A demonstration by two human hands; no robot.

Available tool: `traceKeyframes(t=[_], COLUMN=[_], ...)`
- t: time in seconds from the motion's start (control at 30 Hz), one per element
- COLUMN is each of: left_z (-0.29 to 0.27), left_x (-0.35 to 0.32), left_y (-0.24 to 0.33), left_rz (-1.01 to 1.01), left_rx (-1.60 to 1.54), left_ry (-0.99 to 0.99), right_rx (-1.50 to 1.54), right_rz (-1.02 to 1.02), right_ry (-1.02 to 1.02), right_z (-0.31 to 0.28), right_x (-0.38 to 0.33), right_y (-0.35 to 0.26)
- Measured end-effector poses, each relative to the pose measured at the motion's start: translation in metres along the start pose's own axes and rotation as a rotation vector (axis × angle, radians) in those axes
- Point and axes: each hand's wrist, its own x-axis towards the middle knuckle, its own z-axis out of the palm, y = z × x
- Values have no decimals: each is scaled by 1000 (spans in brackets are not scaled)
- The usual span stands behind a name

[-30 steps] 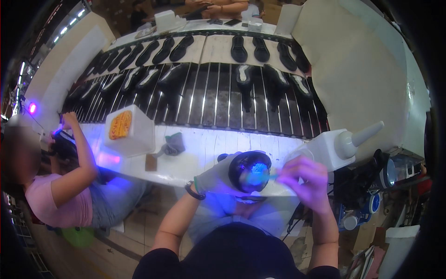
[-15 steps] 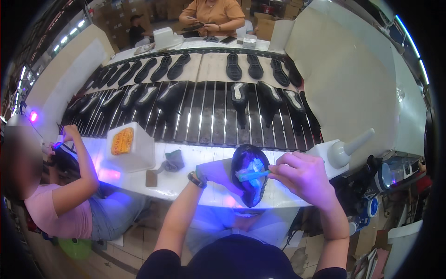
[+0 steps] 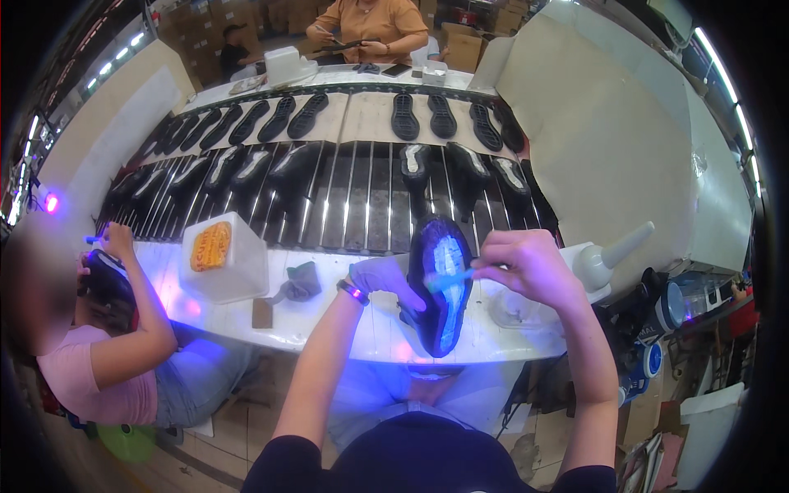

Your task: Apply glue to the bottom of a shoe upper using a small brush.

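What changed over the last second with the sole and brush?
The left hand has raised the black shoe sole from low over the bench edge to upright in front of the conveyor. The right hand rose with it, brush still on the sole's inner face. Both keep their grip. White container, grey cloth and squeeze bottle are unmoved.
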Motion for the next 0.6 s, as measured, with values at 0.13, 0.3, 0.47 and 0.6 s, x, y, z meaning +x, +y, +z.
traceKeyframes(t=[0.13, 0.3, 0.47, 0.6], left_z=[-4, -6, -15, 26], left_x=[6, 3, -18, -15], left_y=[0, 3, -18, -49], left_rz=[6, -115, -233, -111], left_rx=[-103, -6, -211, -759], left_ry=[-68, 74, 294, 467], right_rx=[263, 90, 240, 52], right_rz=[65, 67, 330, 760], right_ry=[121, 33, 160, 331], right_z=[8, 15, 15, 67], right_x=[11, 14, -45, -139], right_y=[20, 11, -13, 21])
